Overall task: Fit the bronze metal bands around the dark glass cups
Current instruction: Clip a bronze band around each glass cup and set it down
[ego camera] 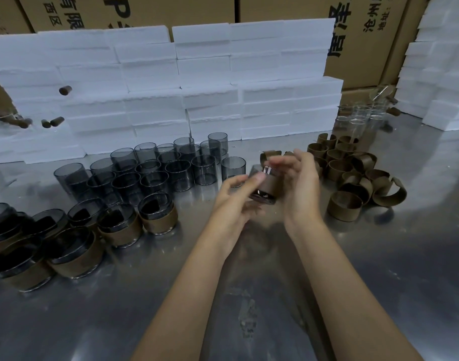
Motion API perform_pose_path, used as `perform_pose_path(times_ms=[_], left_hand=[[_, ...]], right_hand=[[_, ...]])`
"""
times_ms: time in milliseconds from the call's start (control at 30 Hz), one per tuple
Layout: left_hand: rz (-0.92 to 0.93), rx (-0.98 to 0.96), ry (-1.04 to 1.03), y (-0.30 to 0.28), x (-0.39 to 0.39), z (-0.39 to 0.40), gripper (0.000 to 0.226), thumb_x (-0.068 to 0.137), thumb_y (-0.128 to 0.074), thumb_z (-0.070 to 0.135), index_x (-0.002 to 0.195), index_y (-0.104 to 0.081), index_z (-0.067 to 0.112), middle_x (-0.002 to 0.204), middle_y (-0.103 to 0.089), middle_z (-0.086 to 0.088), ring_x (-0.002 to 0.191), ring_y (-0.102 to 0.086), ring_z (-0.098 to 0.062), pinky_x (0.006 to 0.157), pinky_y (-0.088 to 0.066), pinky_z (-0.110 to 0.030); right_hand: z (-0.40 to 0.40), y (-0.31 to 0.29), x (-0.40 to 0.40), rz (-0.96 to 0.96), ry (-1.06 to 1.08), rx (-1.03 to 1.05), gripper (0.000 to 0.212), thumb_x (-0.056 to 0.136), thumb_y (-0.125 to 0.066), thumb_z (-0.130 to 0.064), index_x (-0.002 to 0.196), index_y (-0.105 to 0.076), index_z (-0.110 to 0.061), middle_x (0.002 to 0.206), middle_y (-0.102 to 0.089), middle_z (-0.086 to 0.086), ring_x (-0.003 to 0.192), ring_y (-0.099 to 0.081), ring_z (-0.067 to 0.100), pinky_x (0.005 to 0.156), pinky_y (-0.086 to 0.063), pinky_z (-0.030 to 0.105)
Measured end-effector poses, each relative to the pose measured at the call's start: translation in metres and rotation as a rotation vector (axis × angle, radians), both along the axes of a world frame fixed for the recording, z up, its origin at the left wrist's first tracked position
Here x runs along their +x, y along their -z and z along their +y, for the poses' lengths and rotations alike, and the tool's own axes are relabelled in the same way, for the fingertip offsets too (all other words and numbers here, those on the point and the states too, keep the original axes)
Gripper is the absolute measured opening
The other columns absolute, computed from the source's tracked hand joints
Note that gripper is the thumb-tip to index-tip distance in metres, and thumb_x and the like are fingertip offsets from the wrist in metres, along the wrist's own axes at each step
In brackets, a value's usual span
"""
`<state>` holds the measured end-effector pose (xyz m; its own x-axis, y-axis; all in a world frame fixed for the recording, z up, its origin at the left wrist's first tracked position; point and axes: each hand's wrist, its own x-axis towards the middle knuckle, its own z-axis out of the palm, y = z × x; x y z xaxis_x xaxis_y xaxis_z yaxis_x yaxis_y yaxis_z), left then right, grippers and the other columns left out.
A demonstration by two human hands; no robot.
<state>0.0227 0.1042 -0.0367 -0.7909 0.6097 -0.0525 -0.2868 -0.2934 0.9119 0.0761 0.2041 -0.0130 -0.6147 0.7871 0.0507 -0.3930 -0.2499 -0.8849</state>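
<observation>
Between my two hands, a little above the table, is a dark glass cup [262,194] tilted on its side, with a bronze band [273,184] wrapped round it. My left hand [234,201] grips the cup from the left, thumb on its upper edge. My right hand [300,183] curls over the band from the right. Several bare dark cups [155,173] stand in a cluster at centre left. Finished banded cups [119,227] are grouped at the near left. Loose bronze bands [353,175] lie in a pile to the right.
The work surface is a shiny metal table [249,308]. White foam blocks [155,74] are stacked as a wall behind the cups and at far right. Clear glasses [361,118] stand at the back right. Cardboard boxes [366,35] fill the background. Brown corks [65,90] rest on the foam.
</observation>
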Motion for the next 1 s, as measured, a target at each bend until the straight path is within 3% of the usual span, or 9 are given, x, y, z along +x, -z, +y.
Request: perform_pose_path(times_ms=[67,133,267,433,633,767,833,900,1000], left_hand=[[-0.191,0.173,0.002,-0.004,-0.005,-0.005,0.048,0.090,-0.073,0.033,0.126,-0.061,0.004,0.098,-0.074,-0.013,0.093,-0.071,-0.026,0.078,-0.061,-0.034],[-0.371,0.338,-0.006,-0.008,-0.010,-0.012,0.043,0.100,-0.060,0.032,0.130,-0.060,0.002,0.108,-0.073,-0.018,0.113,-0.068,-0.032,0.090,-0.060,-0.041],[-0.469,0.484,-0.067,-0.013,-0.015,-0.019,0.051,0.106,-0.049,0.036,0.140,-0.053,-0.002,0.124,-0.068,-0.023,0.116,-0.067,-0.033,0.083,-0.064,-0.041],[-0.431,0.475,-0.081,-0.012,-0.018,-0.021,0.058,0.107,-0.045,0.041,0.144,-0.048,-0.004,0.144,-0.056,-0.025,0.131,-0.059,-0.037,0.101,-0.056,-0.043],[-0.284,0.336,-0.076,-0.005,-0.020,-0.019,0.056,0.107,-0.039,0.047,0.124,-0.061,-0.002,0.113,-0.074,-0.020,0.119,-0.066,-0.038,0.099,-0.056,-0.039],[-0.106,0.073,-0.120,-0.001,-0.021,-0.015,0.062,0.107,-0.036,0.050,0.134,-0.060,-0.001,0.127,-0.069,-0.022,0.121,-0.066,-0.036,0.102,-0.055,-0.043],[-0.017,-0.062,-0.160,-0.001,-0.021,-0.015,0.060,0.104,-0.040,0.057,0.132,-0.065,0.009,0.122,-0.073,-0.016,0.118,-0.068,-0.031,0.105,-0.052,-0.045],[0.043,-0.160,-0.220,-0.004,-0.020,-0.016,0.054,0.099,-0.048,0.063,0.125,-0.068,0.020,0.113,-0.076,-0.006,0.109,-0.072,-0.022,0.098,-0.055,-0.039],[0.193,-0.319,-0.299,-0.004,-0.020,-0.018,0.050,0.092,-0.060,0.064,0.126,-0.064,0.027,0.108,-0.070,0.009,0.107,-0.067,-0.011,0.084,-0.050,-0.023]], right_hand=[[-0.003,0.001,-0.001,-0.032,-0.134,-0.031,0.041,0.102,-0.041,-0.029,0.110,-0.076,-0.009,0.117,-0.075,0.010,0.098,-0.063,0.015,0.089,-0.045,0.034],[-0.006,0.005,-0.002,-0.055,-0.287,-0.062,0.043,0.100,-0.040,-0.025,0.128,-0.067,-0.007,0.126,-0.070,0.011,0.106,-0.059,0.019,0.090,-0.045,0.036],[-0.015,0.010,-0.005,-0.147,-0.464,0.066,0.042,0.094,-0.049,-0.012,0.133,-0.065,-0.013,0.131,-0.070,0.007,0.118,-0.063,0.023,0.108,-0.046,0.045],[-0.018,0.014,-0.008,-0.191,-0.458,0.179,0.052,0.079,-0.073,-0.023,0.130,-0.068,-0.027,0.130,-0.070,0.004,0.120,-0.066,0.017,0.109,-0.047,0.047],[-0.021,0.017,-0.008,-0.230,-0.410,0.262,0.062,0.070,-0.080,-0.032,0.130,-0.064,-0.027,0.122,-0.073,0.008,0.118,-0.067,0.020,0.109,-0.049,0.046],[-0.021,0.020,-0.011,-0.255,-0.320,0.343,0.053,0.080,-0.085,-0.020,0.128,-0.063,-0.024,0.115,-0.074,-0.004,0.104,-0.071,0.007,0.085,-0.054,0.021],[-0.022,0.023,-0.013,-0.292,-0.290,0.413,0.054,0.081,-0.085,-0.017,0.129,-0.062,-0.023,0.117,-0.072,-0.003,0.104,-0.071,0.010,0.083,-0.055,0.021],[-0.023,0.028,-0.015,-0.340,-0.260,0.548,0.060,0.078,-0.086,-0.016,0.131,-0.059,-0.024,0.119,-0.070,-0.003,0.109,-0.068,0.014,0.093,-0.054,0.026],[-0.023,0.033,-0.015,-0.455,-0.214,0.819,0.062,0.075,-0.085,-0.024,0.128,-0.055,-0.031,0.112,-0.068,-0.011,0.107,-0.063,0.008,0.084,-0.049,0.021]])
